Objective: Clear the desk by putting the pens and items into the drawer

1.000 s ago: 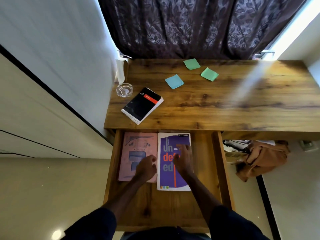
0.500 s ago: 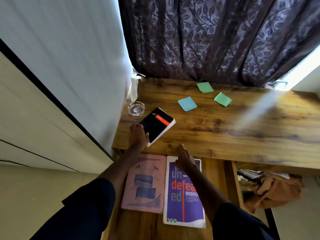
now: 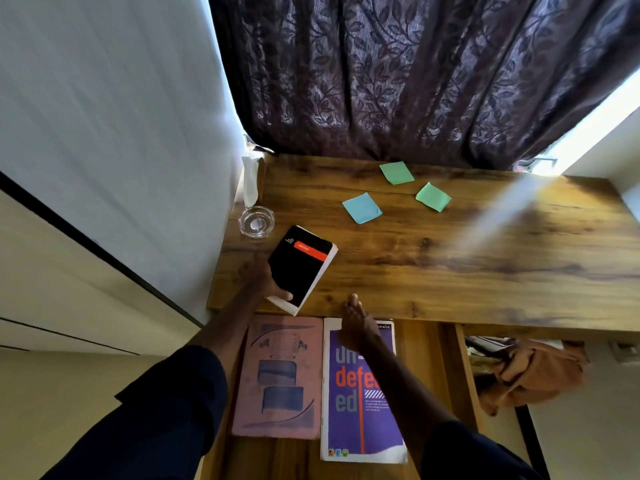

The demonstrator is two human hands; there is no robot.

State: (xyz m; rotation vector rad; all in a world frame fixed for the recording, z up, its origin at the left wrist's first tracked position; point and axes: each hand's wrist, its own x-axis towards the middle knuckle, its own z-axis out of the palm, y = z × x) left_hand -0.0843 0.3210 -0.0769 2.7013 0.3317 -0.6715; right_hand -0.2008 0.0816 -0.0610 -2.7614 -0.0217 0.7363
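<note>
The black notepad (image 3: pixel 300 263) has slid to the worktop's (image 3: pixel 450 271) front edge, its near corner now overhanging the drawer (image 3: pixel 422 348). The left hand (image 3: pixel 264 279) grips that corner, thumb on the cover. The right hand (image 3: pixel 355 323), fingers relaxed and holding nothing, hovers just right of it, above the purple book (image 3: pixel 360 420).

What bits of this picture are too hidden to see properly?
All in the head view:
Fingers of the left hand: hidden under the black notebook it grips.
Title on the purple book: partly covered by the right hand and arm.
Small white print on the notebook: too small to read.
Front of the drawer: cut off by the bottom edge.
Things under the brown cloth: covered by it.
</note>
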